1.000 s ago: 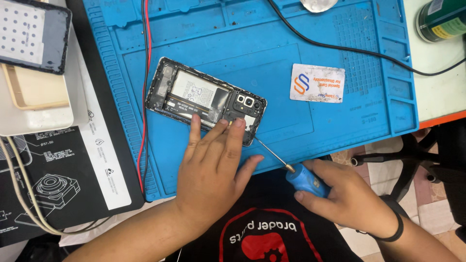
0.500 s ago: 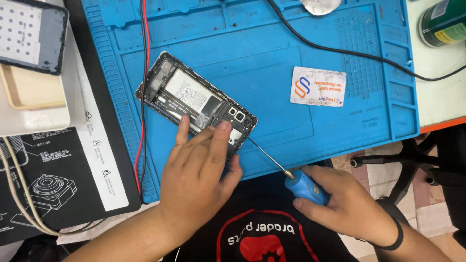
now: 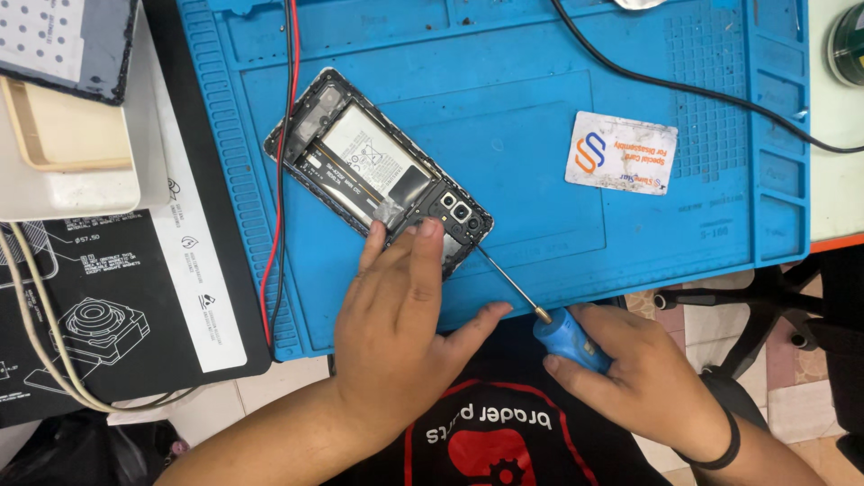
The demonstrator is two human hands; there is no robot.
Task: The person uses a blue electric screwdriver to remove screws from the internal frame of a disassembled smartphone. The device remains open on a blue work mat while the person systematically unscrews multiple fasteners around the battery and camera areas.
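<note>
Head view, left hand (image 3: 396, 333) pressing opened phone (image 3: 378, 171), right hand (image 3: 643, 378) gripping screwdriver (image 3: 553, 319)

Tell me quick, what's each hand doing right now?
Left hand: open, fingers flat, pressing down the opened phone near its camera end.
Right hand: closed around the blue-handled screwdriver, tip at the phone's corner.

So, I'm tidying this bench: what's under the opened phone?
The opened phone lies on the blue mat. Left hand fingers cover its near corner, hiding what's beneath there.
</note>
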